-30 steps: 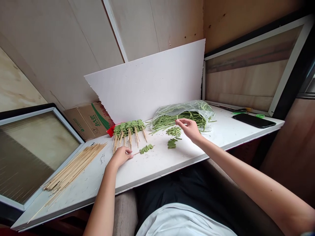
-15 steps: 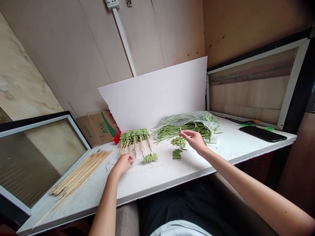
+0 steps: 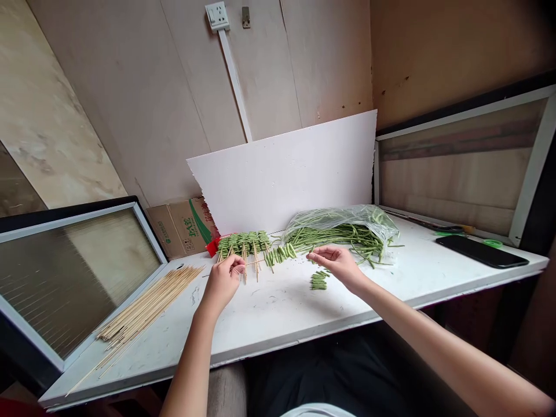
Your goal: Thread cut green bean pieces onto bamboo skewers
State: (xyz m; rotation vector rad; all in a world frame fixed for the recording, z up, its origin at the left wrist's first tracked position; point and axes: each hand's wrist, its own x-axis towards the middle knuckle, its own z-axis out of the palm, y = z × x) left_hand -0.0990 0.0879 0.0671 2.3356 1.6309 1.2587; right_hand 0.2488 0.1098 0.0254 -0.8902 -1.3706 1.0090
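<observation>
My left hand (image 3: 226,279) pinches the blunt end of a bamboo skewer (image 3: 278,255) threaded with several short green bean pieces, held a little above the white tabletop (image 3: 278,313). My right hand (image 3: 336,262) hovers just to the right of the skewer's tip, fingers pinched together around a small bean piece that I can hardly make out. Under and beside that hand lies a small heap of cut bean pieces (image 3: 319,281). A row of finished bean skewers (image 3: 243,243) lies behind my left hand. A clear plastic bag of long green beans (image 3: 347,229) rests behind my right hand.
A bundle of bare bamboo skewers (image 3: 147,310) lies at the table's left. A framed glass panel (image 3: 65,278) leans at the left, another (image 3: 460,168) at the right. A cardboard box (image 3: 182,226), a white board (image 3: 286,174), a black phone (image 3: 482,252) and green-handled scissors (image 3: 452,230) sit behind.
My left hand lifted the loaded skewer off the table and carried it up and right. My right hand left the bean heap and came toward the skewer's tip. The camera tilted upward.
</observation>
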